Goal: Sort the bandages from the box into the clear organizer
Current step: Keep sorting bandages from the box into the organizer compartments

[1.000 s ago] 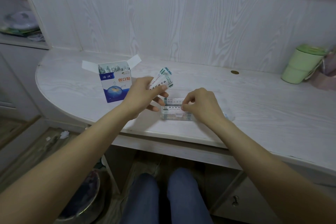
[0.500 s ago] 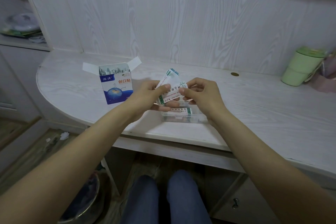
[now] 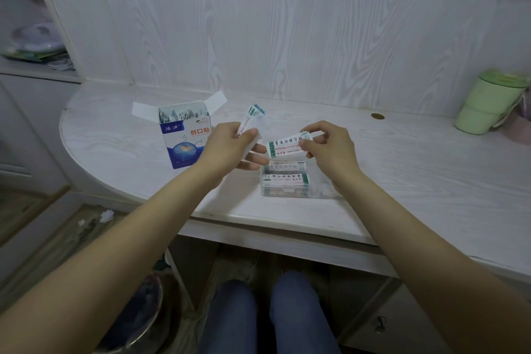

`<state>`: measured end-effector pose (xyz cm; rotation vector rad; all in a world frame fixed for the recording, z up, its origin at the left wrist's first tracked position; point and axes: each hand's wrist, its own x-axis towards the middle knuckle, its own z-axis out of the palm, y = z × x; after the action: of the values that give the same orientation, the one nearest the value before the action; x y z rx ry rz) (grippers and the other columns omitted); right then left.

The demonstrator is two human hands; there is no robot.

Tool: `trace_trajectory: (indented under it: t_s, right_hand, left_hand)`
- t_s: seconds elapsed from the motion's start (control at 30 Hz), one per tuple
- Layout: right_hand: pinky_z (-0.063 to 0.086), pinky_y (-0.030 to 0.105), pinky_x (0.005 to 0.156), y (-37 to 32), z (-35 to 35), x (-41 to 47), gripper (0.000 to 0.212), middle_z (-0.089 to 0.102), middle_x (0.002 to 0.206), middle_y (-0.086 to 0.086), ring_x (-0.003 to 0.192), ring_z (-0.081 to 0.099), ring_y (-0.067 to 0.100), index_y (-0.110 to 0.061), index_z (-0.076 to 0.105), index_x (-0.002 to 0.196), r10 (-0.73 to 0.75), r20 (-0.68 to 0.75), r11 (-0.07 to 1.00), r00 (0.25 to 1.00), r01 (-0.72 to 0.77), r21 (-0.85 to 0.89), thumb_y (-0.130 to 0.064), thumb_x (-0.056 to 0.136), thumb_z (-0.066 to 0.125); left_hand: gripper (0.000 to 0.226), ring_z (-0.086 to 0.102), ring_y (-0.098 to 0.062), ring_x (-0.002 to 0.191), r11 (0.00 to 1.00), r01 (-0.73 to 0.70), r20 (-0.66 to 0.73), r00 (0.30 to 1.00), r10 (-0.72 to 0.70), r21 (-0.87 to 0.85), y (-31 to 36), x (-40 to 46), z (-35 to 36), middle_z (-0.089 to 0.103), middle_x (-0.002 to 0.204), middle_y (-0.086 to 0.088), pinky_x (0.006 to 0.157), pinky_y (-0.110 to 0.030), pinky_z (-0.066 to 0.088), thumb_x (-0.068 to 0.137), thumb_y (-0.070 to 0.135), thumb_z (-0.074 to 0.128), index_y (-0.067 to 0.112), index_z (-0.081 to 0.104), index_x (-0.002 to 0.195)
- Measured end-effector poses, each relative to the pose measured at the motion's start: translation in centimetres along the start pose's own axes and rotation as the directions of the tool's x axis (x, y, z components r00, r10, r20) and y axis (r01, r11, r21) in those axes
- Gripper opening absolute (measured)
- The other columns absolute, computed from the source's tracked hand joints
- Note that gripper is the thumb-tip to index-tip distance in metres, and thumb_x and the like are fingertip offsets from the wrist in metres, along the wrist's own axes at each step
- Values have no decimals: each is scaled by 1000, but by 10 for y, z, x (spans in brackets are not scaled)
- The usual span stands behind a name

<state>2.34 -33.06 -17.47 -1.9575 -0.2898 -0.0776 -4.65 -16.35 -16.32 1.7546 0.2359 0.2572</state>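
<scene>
An open blue-and-white bandage box [image 3: 184, 141] stands upright on the desk at the left, wrapped bandages showing at its top. My left hand [image 3: 227, 149] holds a small stack of wrapped bandages [image 3: 250, 121] just right of the box. My right hand [image 3: 330, 149] pinches a single wrapped bandage [image 3: 286, 145] by its right end, above the clear organizer [image 3: 287, 182]. The organizer sits near the desk's front edge and holds several bandages laid flat.
A green lidded cup [image 3: 488, 103] stands at the far right by a pink object [image 3: 520, 126]. A small round brass fitting [image 3: 377, 116] is set in the desk top. A metal bin [image 3: 138, 322] sits on the floor below; my knees are under the desk edge.
My right hand came up from the organizer, took one bandage from the stack in my left hand, and pulled it away to the right. The left hand keeps the rest.
</scene>
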Motion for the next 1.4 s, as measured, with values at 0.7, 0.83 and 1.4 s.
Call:
trace_trajectory:
  t_s: [0.7,0.83,1.4]
  right_hand:
    - [38,29,67,-6,13,11,10,62,95,0,92,60,22,-19,65,87,-1,201,701,980,144,-698,-29,85,67]
    - [36,23,55,-21,3,10,21,57,76,-5,64,49,10,-17,69,86,19,222,986,975,19,-166,-38,87,65]
    - [54,15,69,-17,-17,3,18,66,71,8,65,66,9,0,66,77,41,220,803,975,-163,574,-12,90,62]
  left_hand:
    - [16,69,-14,60,996,-71,53,996,68,52,2,8,3,71,91,-4,50,-22,54,100,17,44,10,55,109]
    - [14,69,-14,61,995,2,83,997,6,-100,4,5,3,72,90,-6,53,-21,54,99,16,46,11,56,108]
    - [18,70,-17,57,986,-8,-14,1000,6,-167,7,2,11,68,84,-8,58,-24,58,100,20,45,7,57,103]
